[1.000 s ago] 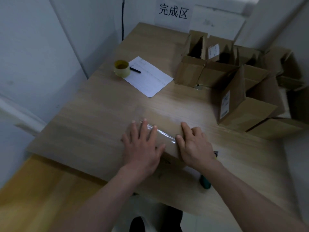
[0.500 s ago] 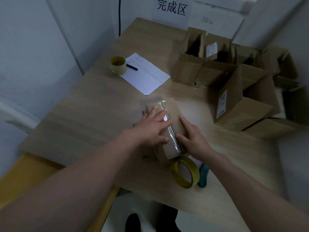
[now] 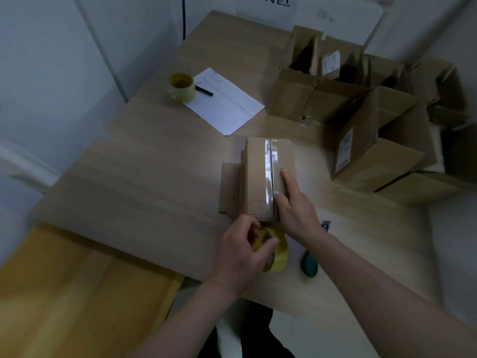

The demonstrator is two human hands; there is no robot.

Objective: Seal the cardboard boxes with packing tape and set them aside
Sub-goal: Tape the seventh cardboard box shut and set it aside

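A small cardboard box (image 3: 255,177) lies on the wooden table (image 3: 144,177) in front of me, with a strip of clear tape (image 3: 268,166) running along its top seam. My right hand (image 3: 294,205) rests on the box's right half, index finger stretched along the tape. Just below the box's near end, my left hand (image 3: 242,251) grips a yellowish tape roll (image 3: 277,250), which is still joined to the strip on the box.
A teal box cutter (image 3: 309,264) lies right of the roll. Several open, unsealed cardboard boxes (image 3: 361,104) crowd the back right. A second tape roll (image 3: 182,87), a black pen (image 3: 204,90) and a paper sheet (image 3: 227,104) sit at the back left.
The box was turned end-on to me. My left hand left the box top and took hold of the tape roll at its near end. My right hand stayed on the box.
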